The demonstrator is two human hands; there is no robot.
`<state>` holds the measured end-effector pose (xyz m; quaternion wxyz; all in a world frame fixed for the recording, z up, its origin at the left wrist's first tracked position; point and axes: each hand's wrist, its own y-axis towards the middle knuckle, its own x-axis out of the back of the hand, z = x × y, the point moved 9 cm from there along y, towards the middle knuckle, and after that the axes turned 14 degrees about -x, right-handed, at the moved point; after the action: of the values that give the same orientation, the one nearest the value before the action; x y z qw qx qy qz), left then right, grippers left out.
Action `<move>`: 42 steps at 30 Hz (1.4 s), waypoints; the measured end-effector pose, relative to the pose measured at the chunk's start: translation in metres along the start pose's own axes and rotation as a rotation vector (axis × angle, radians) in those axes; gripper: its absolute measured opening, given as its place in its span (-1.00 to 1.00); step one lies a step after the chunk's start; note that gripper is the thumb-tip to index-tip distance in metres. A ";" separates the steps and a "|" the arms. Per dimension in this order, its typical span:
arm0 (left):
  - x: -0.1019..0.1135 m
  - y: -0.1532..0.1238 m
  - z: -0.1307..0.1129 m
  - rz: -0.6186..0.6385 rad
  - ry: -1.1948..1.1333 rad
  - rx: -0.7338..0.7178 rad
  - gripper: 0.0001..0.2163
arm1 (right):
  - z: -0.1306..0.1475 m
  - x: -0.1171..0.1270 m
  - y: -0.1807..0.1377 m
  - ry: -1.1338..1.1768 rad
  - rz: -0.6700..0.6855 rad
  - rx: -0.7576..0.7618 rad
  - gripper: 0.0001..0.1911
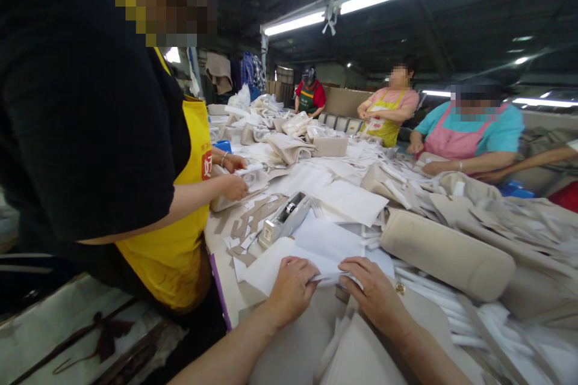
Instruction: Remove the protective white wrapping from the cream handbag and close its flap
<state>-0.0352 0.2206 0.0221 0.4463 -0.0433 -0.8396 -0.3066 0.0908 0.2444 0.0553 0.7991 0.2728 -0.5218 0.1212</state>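
At the near edge of the bench (229,289), the left hand (293,289) and right hand (374,296) each pinched the near margin of a white sheet (327,249). A grey tape dispenser (285,221) stood just beyond it, toward the bench's left edge, where a co-worker in a yellow apron (189,240) stood. A beige bag (447,252) lay right of the sheet.
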 end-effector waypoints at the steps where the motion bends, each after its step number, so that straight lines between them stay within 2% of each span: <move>1: -0.001 0.000 0.000 0.004 -0.004 0.001 -0.91 | -0.002 -0.001 0.001 0.026 0.016 -0.025 -0.81; 5: -0.001 -0.003 0.001 -0.045 -0.057 0.040 -0.89 | -0.012 -0.007 0.002 0.096 0.092 -0.152 -0.82; 8: 0.006 -0.004 -0.005 -0.151 -0.091 0.046 -0.65 | -0.017 -0.010 0.002 0.164 0.138 -0.231 -0.84; 10: 0.010 0.000 -0.015 -0.196 -0.089 -0.006 -0.57 | -0.019 -0.010 0.002 0.194 0.150 -0.281 -0.85; 15: 0.015 0.009 -0.034 -0.250 -0.036 -0.135 -0.70 | -0.023 -0.011 0.002 0.277 0.189 -0.388 -0.85; 20: 0.010 0.013 -0.043 -0.178 -0.009 -0.242 -0.74 | -0.032 -0.016 0.001 0.316 0.204 -0.456 -0.83; 24: 0.007 0.012 -0.036 -0.148 -0.040 -0.178 -0.68 | -0.034 -0.015 0.002 0.325 0.196 -0.460 -0.76; 29: 0.002 0.011 -0.027 -0.165 -0.010 -0.161 -0.87 | -0.033 -0.018 0.000 0.397 0.238 -0.474 -0.78; 32: 0.001 0.008 -0.023 -0.144 0.046 -0.173 -0.90 | -0.044 -0.017 0.000 0.466 0.225 -0.509 -0.77; 35: -0.003 0.001 -0.027 -0.040 0.085 -0.224 -0.89 | -0.072 0.006 -0.001 0.582 0.151 -0.619 -0.74; 38: -0.009 -0.011 -0.036 0.123 0.089 -0.308 -0.87 | -0.094 0.059 -0.013 0.565 0.023 -0.689 -0.69; 40: -0.016 -0.021 -0.038 0.235 0.085 -0.344 -0.87 | -0.091 0.100 -0.032 0.410 -0.049 -0.666 -0.69; 42: -0.023 -0.029 -0.031 0.342 0.089 -0.329 -0.86 | -0.077 0.126 -0.060 0.270 -0.072 -0.625 -0.71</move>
<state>-0.0088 0.1848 0.0032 0.5151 -0.2434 -0.7383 -0.3610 0.2321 0.2266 0.1271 0.9097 0.0143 -0.4132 -0.0378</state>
